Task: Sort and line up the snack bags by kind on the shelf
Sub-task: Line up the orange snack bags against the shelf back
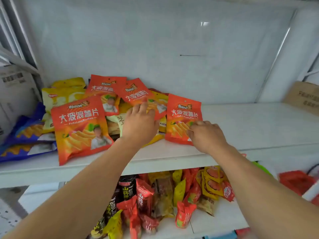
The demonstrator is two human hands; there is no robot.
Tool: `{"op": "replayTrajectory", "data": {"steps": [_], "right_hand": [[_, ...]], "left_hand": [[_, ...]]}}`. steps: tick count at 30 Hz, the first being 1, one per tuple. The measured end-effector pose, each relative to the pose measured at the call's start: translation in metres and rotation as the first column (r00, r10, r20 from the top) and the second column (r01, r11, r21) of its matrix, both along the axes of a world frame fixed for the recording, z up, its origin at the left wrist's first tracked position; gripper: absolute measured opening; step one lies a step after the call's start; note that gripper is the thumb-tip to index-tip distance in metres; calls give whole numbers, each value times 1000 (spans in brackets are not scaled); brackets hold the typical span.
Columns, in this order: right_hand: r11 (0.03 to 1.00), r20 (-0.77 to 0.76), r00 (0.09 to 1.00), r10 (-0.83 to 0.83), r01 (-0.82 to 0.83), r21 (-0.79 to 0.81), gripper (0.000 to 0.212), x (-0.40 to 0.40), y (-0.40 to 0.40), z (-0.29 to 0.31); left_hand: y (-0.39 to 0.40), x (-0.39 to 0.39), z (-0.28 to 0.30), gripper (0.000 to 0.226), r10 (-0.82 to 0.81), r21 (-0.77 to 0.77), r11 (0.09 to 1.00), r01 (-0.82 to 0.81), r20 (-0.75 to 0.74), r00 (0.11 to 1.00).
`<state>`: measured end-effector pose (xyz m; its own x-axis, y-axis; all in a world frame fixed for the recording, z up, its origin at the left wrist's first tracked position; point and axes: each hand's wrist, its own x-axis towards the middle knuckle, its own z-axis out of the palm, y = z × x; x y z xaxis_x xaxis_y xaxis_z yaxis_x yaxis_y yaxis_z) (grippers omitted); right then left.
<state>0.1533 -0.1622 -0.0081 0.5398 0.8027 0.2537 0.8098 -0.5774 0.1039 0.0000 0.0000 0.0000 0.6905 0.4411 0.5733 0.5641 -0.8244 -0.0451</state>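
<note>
Four glossy orange bags [81, 128], right hand [207, 135] pinching one [183, 118]

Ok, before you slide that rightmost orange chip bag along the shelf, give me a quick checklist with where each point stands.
1. Right hand on the rightmost orange chip bag: ok, fingers pinch its lower right part.
2. Left hand on the next orange bag: ok, fingertips touch its lower edge; a real hold, cannot tell.
3. Free space on the shelf to the right: ok, bare as far as the cardboard box.
4. Orange bags lined up: not ok, four lie overlapped and tilted.
5. Kinds separated: not ok, yellow bags and purple bags are mixed into the heap.
</note>
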Motion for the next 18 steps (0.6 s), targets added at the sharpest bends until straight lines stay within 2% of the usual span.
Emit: {"op": "replayTrajectory", "data": {"steps": [5, 7, 9, 11, 14, 16, 18], "right_hand": [[998, -83, 996, -30, 35, 56, 43, 34, 18, -22], [984, -128, 991, -37, 58, 166, 39, 46, 25, -31], [958, -194, 979, -59, 109, 263, 44, 52, 31, -37], [927, -322, 941, -104, 209, 313, 66, 56, 36, -43], [890, -533, 828, -175, 365, 274, 111, 64, 41, -46], [892, -556, 809, -190, 379, 247, 123, 71, 42, -48], [894, -548, 818, -173, 364, 262, 125, 79, 44, -49]], "left_hand": [[25, 43, 0, 65, 145, -277, 951, -134, 17, 989], [33, 56, -4, 75, 220, -430, 883, -186, 31, 975], [40, 66, -6, 84, 301, -581, 784, -221, 44, 953], [45, 76, -6, 93, 390, -693, 682, -233, 75, 918], [49, 91, -3, 108, 501, -773, 604, -195, 177, 847], [50, 99, -3, 111, 534, -801, 586, -127, 263, 804], [48, 104, -4, 109, 554, -797, 601, -58, 363, 749]]}}
